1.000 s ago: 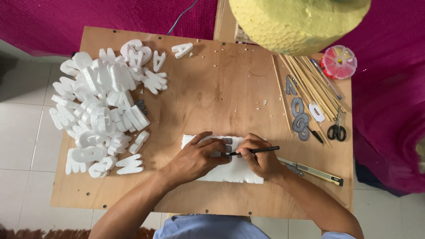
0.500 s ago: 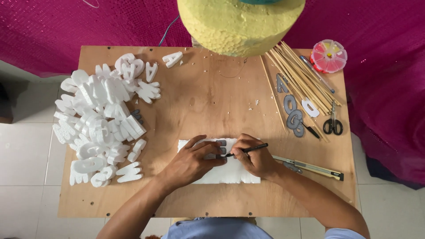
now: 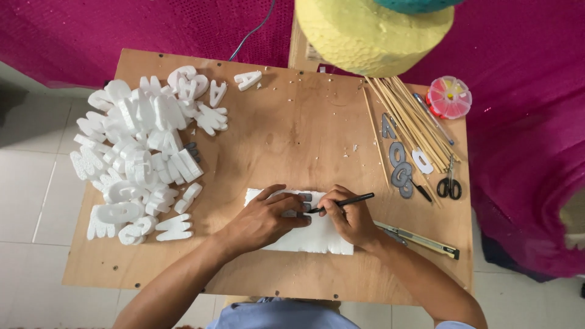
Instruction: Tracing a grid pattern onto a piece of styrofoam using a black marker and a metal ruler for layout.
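Note:
A white foam sheet [image 3: 308, 239] lies flat near the front of the wooden table [image 3: 292, 140]. My left hand [image 3: 262, 219] presses a small grey letter stencil [image 3: 303, 199] down onto the sheet with spread fingers. My right hand [image 3: 348, 214] grips a black pen [image 3: 346, 201] whose tip touches the stencil's edge. Most of the stencil is hidden under my fingers.
A heap of white foam letters [image 3: 137, 149] covers the table's left side. At the right lie bamboo sticks [image 3: 405, 119], grey stencils [image 3: 397, 161], scissors [image 3: 450, 183], a box cutter [image 3: 420, 239] and a pink round box [image 3: 448, 97]. A yellow foam block [image 3: 372, 33] hangs above.
The view has shifted slightly. My hands stay on the foam sheet, the pen tip moving a little along the stencil.

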